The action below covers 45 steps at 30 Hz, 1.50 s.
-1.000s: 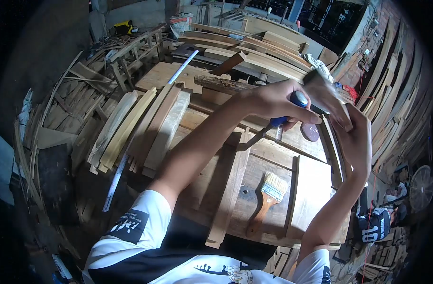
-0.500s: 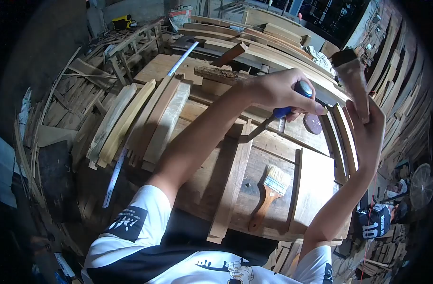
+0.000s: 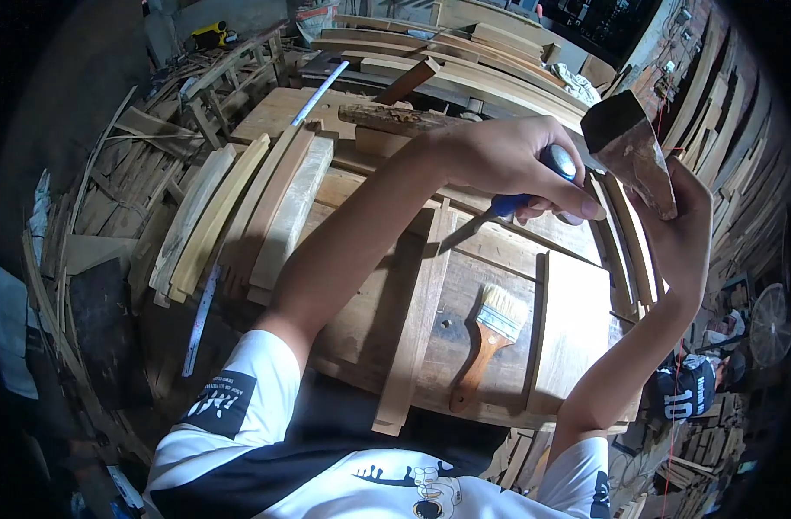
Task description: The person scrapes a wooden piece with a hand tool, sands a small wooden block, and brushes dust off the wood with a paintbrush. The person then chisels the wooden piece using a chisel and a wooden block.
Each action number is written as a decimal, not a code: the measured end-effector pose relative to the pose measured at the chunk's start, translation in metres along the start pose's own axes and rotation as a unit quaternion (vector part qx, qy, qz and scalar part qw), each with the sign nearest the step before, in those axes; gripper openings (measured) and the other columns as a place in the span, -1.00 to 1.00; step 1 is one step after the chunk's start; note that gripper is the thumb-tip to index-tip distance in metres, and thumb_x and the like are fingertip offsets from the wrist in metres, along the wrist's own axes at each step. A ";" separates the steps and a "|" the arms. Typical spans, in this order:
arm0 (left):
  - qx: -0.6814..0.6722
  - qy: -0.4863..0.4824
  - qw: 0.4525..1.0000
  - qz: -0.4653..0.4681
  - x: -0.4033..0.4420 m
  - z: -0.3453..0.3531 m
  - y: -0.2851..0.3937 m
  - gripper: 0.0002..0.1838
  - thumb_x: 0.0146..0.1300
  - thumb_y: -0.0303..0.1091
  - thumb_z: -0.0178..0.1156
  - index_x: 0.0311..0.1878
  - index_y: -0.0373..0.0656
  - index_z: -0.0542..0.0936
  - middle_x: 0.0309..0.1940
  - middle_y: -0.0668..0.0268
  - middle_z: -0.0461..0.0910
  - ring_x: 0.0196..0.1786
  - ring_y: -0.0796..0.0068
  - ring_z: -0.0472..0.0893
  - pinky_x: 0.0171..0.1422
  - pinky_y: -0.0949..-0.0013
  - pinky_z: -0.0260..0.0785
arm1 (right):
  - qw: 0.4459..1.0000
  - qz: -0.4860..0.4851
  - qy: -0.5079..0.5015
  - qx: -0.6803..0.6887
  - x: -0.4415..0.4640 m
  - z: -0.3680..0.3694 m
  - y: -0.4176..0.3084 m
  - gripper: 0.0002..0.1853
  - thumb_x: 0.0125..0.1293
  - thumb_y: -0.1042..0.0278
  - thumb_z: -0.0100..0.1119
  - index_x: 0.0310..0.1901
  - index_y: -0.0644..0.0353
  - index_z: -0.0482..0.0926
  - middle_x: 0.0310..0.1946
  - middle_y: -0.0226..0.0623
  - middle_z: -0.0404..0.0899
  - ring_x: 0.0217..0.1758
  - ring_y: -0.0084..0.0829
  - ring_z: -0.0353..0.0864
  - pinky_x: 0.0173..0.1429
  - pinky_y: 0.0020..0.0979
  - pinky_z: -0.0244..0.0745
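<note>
My left hand (image 3: 521, 164) is wrapped around the blue handle (image 3: 558, 160) of a tool that looks like a chisel. Its thin metal blade (image 3: 464, 232) slants down to the left, reaching a long narrow wooden strip (image 3: 417, 329) on the bench. My right hand (image 3: 679, 216), raised to the right, grips a tapered piece of wood (image 3: 639, 156) with a dark, blunt end, like a mallet. That dark end is up near the left hand, without touching it. Below both hands lies a paintbrush (image 3: 490, 337) with pale bristles and a wooden handle.
A pale flat board (image 3: 573, 337) lies right of the brush on the wooden bench (image 3: 352, 363). Several strips (image 3: 283, 208) stand at the left, with a white-blue rod (image 3: 320, 93). Long planks (image 3: 464, 78) fill the back. A person in a dark numbered shirt (image 3: 685, 389) is at the far right.
My right hand has moved slightly and the tapered wood has tipped left, nearer my left hand. My left hand keeps its grip on the chisel. The whole view has shifted a little.
</note>
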<state>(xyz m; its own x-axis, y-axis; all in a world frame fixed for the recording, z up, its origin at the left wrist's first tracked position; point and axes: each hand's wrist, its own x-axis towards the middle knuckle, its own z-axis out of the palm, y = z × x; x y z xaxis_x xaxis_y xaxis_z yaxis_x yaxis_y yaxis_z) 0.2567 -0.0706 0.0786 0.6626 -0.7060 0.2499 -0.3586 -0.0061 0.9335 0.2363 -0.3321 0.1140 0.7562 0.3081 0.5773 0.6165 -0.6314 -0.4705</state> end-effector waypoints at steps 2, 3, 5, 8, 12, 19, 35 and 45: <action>0.049 0.016 0.998 -0.022 -0.001 0.003 0.007 -0.58 0.20 -0.04 0.56 -0.32 -0.27 0.69 -0.61 0.34 0.60 -0.59 0.63 0.55 -0.44 0.48 0.43 | 1.000 -0.003 -0.019 0.004 0.000 -0.003 0.003 -0.73 0.23 0.63 0.44 -0.04 0.33 0.63 -0.21 -0.37 0.72 -0.13 -0.66 0.64 0.00 -0.52 0.55; 0.067 0.015 0.997 -0.027 -0.001 0.004 0.007 -0.56 0.18 -0.02 0.57 -0.33 -0.26 0.69 -0.61 0.34 0.60 -0.59 0.62 0.56 -0.43 0.47 0.45 | 1.000 -0.005 -0.027 0.006 0.001 -0.005 0.005 -0.71 0.22 0.64 0.45 -0.04 0.33 0.63 -0.20 -0.37 0.72 -0.12 -0.65 0.66 0.01 -0.51 0.56; 0.102 0.014 0.994 -0.035 0.000 0.002 0.007 -0.54 0.15 0.01 0.59 -0.35 -0.25 0.69 -0.61 0.33 0.60 -0.58 0.60 0.58 -0.42 0.47 0.47 | 0.999 -0.011 -0.039 -0.009 0.000 -0.008 0.009 -0.69 0.20 0.64 0.46 -0.02 0.32 0.63 -0.19 -0.36 0.73 -0.11 -0.62 0.67 0.02 -0.49 0.57; 0.089 0.004 0.996 -0.026 0.000 -0.004 0.001 -0.50 0.12 0.06 0.59 -0.34 -0.24 0.68 -0.60 0.33 0.61 -0.57 0.56 0.60 -0.40 0.44 0.49 | 0.999 -0.005 -0.049 -0.017 -0.001 -0.010 0.007 -0.65 0.17 0.65 0.47 0.00 0.33 0.63 -0.18 -0.36 0.73 -0.10 -0.61 0.68 0.03 -0.46 0.58; 0.015 -0.009 1.000 0.003 0.004 -0.011 -0.011 -0.51 0.11 0.01 0.59 -0.26 -0.26 0.66 -0.59 0.32 0.61 -0.57 0.55 0.60 -0.40 0.44 0.49 | 0.999 0.005 -0.018 -0.045 0.000 -0.003 -0.001 -0.60 0.15 0.66 0.48 0.05 0.35 0.63 -0.19 -0.35 0.73 -0.12 -0.55 0.69 0.07 -0.43 0.57; 0.011 -0.013 1.000 0.021 0.003 -0.016 -0.009 -0.48 0.09 -0.06 0.59 -0.18 -0.32 0.61 -0.57 0.32 0.60 -0.54 0.54 0.61 -0.42 0.42 0.48 | 0.995 -0.004 0.015 -0.099 0.002 0.009 -0.003 -0.56 0.10 0.66 0.48 0.06 0.38 0.64 -0.25 -0.26 0.71 -0.11 -0.52 0.68 0.08 -0.38 0.57; 0.026 -0.013 1.000 0.009 0.001 -0.010 -0.009 -0.54 0.23 0.05 0.52 -0.22 -0.24 0.76 -0.64 0.39 0.56 -0.60 0.62 0.54 -0.45 0.46 0.44 | 0.993 0.015 -0.048 -0.111 0.011 0.016 0.003 -0.73 0.14 0.63 0.41 -0.11 0.39 0.60 -0.35 -0.21 0.64 -0.22 -0.58 0.55 -0.04 -0.40 0.52; 0.028 0.029 0.999 0.027 -0.009 0.013 0.013 -0.56 0.31 0.06 0.45 -0.29 -0.17 0.65 -0.70 0.43 0.49 -0.65 0.66 0.50 -0.54 0.51 0.36 | 0.998 -0.035 0.011 -0.041 0.005 0.011 -0.004 -0.71 0.01 0.62 0.52 -0.33 0.38 0.53 -0.50 -0.27 0.48 -0.40 -0.58 0.38 -0.24 -0.44 0.45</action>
<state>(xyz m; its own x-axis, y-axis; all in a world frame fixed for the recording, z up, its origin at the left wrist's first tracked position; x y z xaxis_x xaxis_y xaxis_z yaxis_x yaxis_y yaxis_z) 0.2378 -0.0737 0.0856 0.6777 -0.6645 0.3150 -0.4298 -0.0104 0.9029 0.2401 -0.3204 0.1109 0.7068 0.3378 0.6215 0.6460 -0.6662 -0.3726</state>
